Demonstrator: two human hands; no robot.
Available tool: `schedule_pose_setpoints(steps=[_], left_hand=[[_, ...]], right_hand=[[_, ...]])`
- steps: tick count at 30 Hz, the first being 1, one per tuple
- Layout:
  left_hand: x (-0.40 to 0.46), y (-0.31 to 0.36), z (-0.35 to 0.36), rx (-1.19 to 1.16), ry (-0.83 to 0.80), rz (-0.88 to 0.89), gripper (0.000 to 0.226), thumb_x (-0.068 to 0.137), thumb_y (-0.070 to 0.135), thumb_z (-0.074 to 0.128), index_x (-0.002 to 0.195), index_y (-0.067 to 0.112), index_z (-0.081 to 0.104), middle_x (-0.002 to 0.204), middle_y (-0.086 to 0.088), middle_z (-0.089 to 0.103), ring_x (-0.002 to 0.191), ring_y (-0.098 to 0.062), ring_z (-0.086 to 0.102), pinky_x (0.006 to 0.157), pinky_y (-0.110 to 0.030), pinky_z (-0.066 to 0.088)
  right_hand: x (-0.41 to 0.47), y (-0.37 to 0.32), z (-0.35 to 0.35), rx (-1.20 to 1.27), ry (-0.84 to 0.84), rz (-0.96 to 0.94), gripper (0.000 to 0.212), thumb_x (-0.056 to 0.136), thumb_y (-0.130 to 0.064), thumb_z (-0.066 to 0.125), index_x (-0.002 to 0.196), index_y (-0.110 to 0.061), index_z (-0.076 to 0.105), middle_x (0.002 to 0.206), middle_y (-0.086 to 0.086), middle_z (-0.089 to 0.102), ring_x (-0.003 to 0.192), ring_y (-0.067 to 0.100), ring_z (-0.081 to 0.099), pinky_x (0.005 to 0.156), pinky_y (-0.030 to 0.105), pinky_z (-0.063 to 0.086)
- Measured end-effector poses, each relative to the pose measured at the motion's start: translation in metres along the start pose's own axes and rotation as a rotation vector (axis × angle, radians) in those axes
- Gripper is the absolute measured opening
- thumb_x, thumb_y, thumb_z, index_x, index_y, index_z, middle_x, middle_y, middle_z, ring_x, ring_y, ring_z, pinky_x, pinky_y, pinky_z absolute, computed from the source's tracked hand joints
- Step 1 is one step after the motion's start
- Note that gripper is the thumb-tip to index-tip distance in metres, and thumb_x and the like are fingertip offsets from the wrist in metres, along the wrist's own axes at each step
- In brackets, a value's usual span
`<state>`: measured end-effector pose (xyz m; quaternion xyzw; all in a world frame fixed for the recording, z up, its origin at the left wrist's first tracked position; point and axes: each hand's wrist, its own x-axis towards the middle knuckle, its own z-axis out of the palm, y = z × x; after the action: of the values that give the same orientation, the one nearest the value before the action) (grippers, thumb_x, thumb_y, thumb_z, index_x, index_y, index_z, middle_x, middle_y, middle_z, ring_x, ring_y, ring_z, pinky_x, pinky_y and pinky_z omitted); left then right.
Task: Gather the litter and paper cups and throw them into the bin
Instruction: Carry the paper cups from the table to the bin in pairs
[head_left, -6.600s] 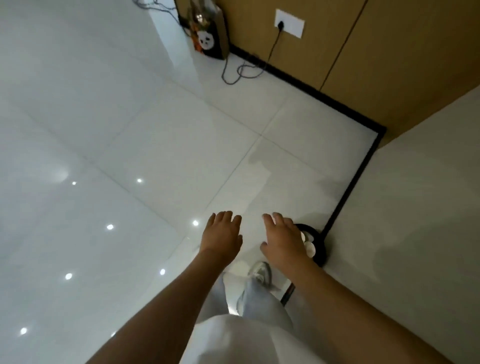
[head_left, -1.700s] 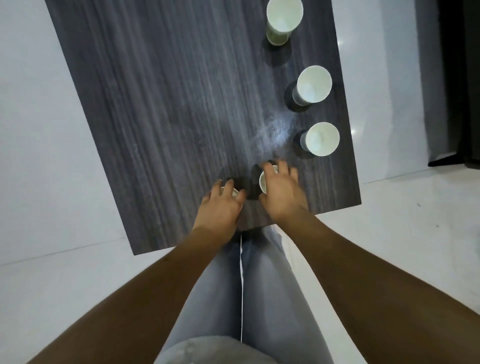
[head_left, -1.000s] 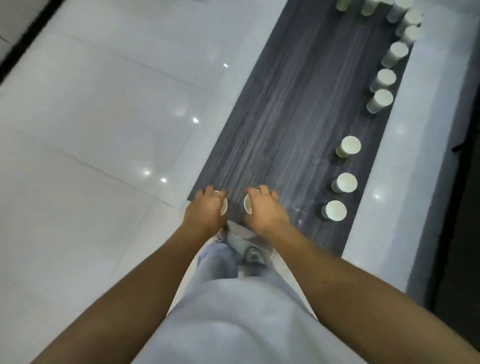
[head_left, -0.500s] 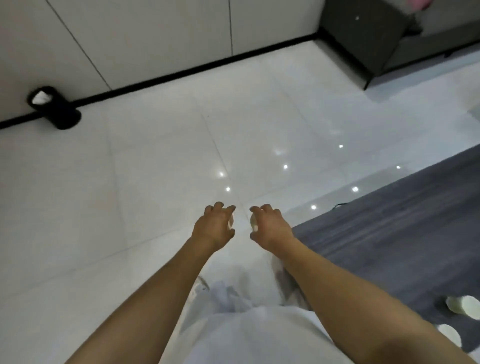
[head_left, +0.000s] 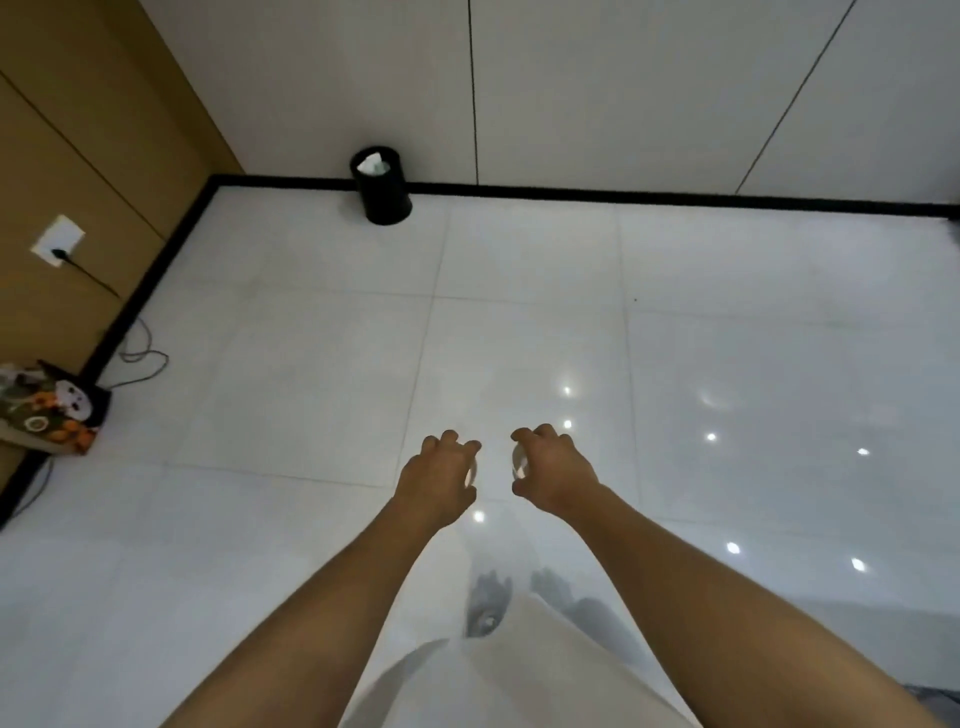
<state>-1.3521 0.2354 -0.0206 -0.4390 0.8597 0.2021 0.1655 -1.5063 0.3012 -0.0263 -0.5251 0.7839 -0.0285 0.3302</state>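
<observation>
White paper showed as a thin sliver inside each grip: the left hand (head_left: 441, 480) had its fingers curled round a paper cup (head_left: 471, 474), and the right hand (head_left: 553, 475) was curled round a second cup (head_left: 518, 462). Only a rim edge of each cup was visible between fingers and thumb, so how firmly the walls were pinched could not be judged. Both hands were held palm down, knuckles up, side by side but not touching, with the forearms stretched forward from the body and converging slightly.

The bin (head_left: 383, 187), black and round, stood on the floor (head_left: 311, 374) against the dark skirting of the far wall, well ahead of the hands and a little to their left. Something white and crumpled already lay in its mouth. To the left of the bin, along the brown side wall, a socket (head_left: 57, 240) fed a cable (head_left: 137, 358) that looped over the floor, and a printed bag (head_left: 49, 410) sat farther from the bin in the same direction.

The likeliest trouble seemed to be a slip: thin cups held from above could be crushed or squeezed out of the fingers on the walk. A release from too far away would probably miss the bin's narrow mouth, and the paper already inside might bounce a cup out. The glossy floor looked slick, and drifting left of the bin would bring feet near the loose cable.
</observation>
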Motion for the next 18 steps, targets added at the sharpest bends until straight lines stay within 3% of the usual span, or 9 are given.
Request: schedule_pose_setpoints(steps=[8, 18], left_hand=[[0.113, -0.071, -0.062, -0.035, -0.005, -0.118, 0.057, 0.089, 0.027, 0.057, 0.142, 0.023, 0.035, 0.141, -0.006, 0.036, 0.128, -0.027, 0.035, 0.092, -0.039, 0.048], [0.312, -0.125, -0.198, -0.142, 0.052, -0.224, 0.059, 0.090, 0.029, 0.057, 0.144, 0.025, 0.033, 0.147, -0.004, 0.032, 0.133, -0.026, 0.031, 0.093, -0.038, 0.046]], right_hand=[[0.149, -0.038, -0.052, -0.089, -0.056, -0.090, 0.065, 0.082, -0.022, 0.065, 0.141, -0.023, 0.038, 0.135, 0.004, 0.041, 0.121, 0.028, 0.042, 0.083, 0.033, 0.044], [0.375, -0.080, -0.188, -0.158, -0.065, -0.140, 0.066, 0.082, -0.023, 0.065, 0.142, -0.023, 0.037, 0.137, 0.005, 0.040, 0.122, 0.029, 0.041, 0.080, 0.033, 0.044]])
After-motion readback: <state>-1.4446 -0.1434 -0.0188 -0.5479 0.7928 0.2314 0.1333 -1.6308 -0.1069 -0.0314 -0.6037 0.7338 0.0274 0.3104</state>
